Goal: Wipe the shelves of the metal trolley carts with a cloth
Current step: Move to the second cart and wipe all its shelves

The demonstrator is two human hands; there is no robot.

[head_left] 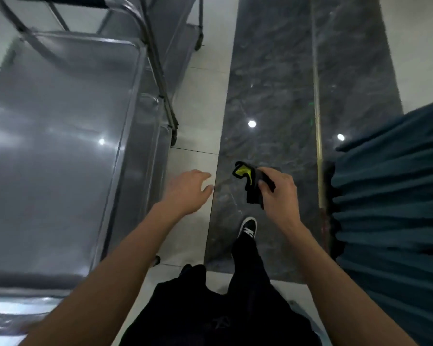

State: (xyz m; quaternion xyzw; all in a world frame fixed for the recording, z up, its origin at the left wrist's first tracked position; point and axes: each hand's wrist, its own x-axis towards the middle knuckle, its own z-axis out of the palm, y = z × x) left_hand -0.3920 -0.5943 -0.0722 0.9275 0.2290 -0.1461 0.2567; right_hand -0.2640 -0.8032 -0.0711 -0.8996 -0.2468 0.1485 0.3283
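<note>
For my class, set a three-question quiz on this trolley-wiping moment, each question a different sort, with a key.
1. True or false: the left hand is holding the cloth.
2. Multiple choice: the cloth is A) lying on the trolley's top shelf, B) gripped in the right hand over the floor, C) draped on the teal fabric.
3. Fill in: the cloth is black with a ______ patch.

Key: 1 false; 2 B; 3 yellow.

Right hand (280, 193) pinches a black-and-yellow cloth (251, 182); left hand (185, 191) hovers empty beside the metal trolley (60, 146).
</note>
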